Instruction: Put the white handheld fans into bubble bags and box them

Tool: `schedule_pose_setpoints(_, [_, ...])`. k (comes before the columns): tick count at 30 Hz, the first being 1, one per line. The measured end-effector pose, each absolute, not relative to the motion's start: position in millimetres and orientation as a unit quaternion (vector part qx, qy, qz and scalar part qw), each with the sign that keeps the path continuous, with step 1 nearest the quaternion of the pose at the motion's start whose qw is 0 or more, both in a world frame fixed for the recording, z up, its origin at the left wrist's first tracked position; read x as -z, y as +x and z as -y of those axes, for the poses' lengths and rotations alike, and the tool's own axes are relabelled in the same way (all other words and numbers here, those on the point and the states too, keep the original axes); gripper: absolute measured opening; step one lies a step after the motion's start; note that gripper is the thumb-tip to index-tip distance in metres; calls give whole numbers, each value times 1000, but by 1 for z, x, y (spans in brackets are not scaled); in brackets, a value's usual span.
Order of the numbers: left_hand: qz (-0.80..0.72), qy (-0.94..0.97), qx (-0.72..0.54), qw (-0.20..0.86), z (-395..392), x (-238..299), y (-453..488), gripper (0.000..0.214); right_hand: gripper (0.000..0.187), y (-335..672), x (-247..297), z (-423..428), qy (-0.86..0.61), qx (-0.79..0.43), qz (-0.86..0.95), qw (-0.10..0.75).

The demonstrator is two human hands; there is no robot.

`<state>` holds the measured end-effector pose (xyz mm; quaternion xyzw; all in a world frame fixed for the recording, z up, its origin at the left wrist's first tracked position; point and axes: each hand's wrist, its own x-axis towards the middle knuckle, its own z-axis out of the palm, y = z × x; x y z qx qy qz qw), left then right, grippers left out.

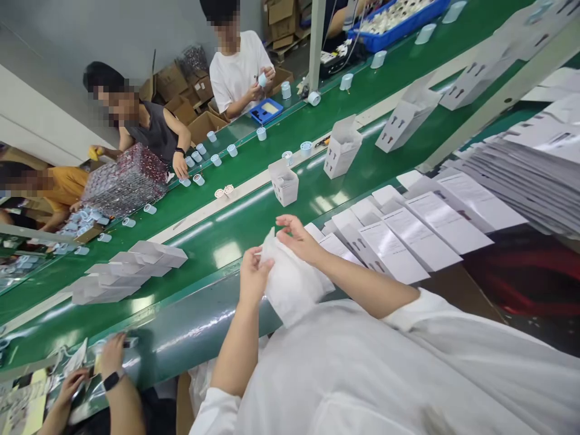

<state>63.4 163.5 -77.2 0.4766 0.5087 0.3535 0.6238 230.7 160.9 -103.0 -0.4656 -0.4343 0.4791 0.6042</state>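
Note:
A thin white bag (294, 284), soft and wrinkled, hangs upright in front of my white shirt. My left hand (254, 272) pinches its left edge between thumb and fingers. At its upper end, my right hand (296, 237) has curled fingers closed on the top corner. What the bag may contain cannot be made out. Just beyond my hands, a small white box (284, 184) with its flap up stands on the green conveyor belt (235, 232). To the right of my right hand lie overlapping white flat cartons (394, 238).
More open white boxes (343, 148) stand along the belt, with a row of white cartons (129, 272) at left. Light-blue cups (261, 133) sit on the far lane. Co-workers sit opposite; another person's hands (113, 356) work at lower left. A metal post (316, 48) rises beyond.

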Motion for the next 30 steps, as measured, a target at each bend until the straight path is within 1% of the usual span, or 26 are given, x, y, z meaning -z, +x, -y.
schedule_pose_setpoints(2, [-518, 563, -386, 516, -164, 74, 70, 46, 57, 228, 102, -153, -459, -558, 380, 577])
schedule_pose_setpoints(3, [-504, 591, -385, 498, -163, 73, 73, 46, 58, 227, 100, -150, -443, -601, 365, 556])
schedule_pose_setpoints(4, [-480, 606, -378, 510, -162, 72, 76, 47, 56, 226, 98, -146, -427, -635, 349, 541])
schedule_pose_setpoints(7, [-423, 553, -369, 616, -162, 74, 80, 49, 46, 229, 94, -141, -387, -692, 285, 538])
schedule_pose_setpoints(10, [-444, 446, -417, 656, -164, 84, 78, 40, 45, 237, 96, -139, -345, -725, 248, 541])
schedule_pose_setpoints(12, [-463, 443, -425, 639, -165, 91, 76, 35, 43, 239, 102, -138, -344, -720, 254, 546])
schedule_pose_setpoints(14, [-479, 503, -398, 599, -164, 96, 75, 31, 41, 238, 108, -138, -364, -693, 278, 557])
schedule_pose_setpoints(16, [-505, 556, -370, 547, -162, 99, 73, 32, 38, 235, 112, -137, -384, -664, 326, 552])
schedule_pose_setpoints(18, [-535, 566, -352, 518, -160, 101, 69, 36, 35, 229, 115, -138, -401, -635, 401, 525])
schedule_pose_setpoints(21, [-543, 563, -340, 521, -157, 105, 55, 25, 33, 220, 118, -139, -420, -618, 474, 465])
schedule_pose_setpoints(23, [-530, 534, -375, 541, -153, 108, 43, 20, 35, 211, 122, -140, -435, -642, 456, 437])
schedule_pose_setpoints(26, [-526, 396, -493, 569, -146, 114, 22, 31, 37, 192, 128, -142, -460, -667, 392, 436])
schedule_pose_setpoints(28, [-546, 305, -554, 549, -142, 119, 4, 38, 37, 174, 133, -143, -449, -696, 357, 431])
schedule_pose_setpoints(30, [-587, 255, -587, 495, -136, 120, -21, 40, 41, 151, 138, -146, -410, -757, 331, 387])
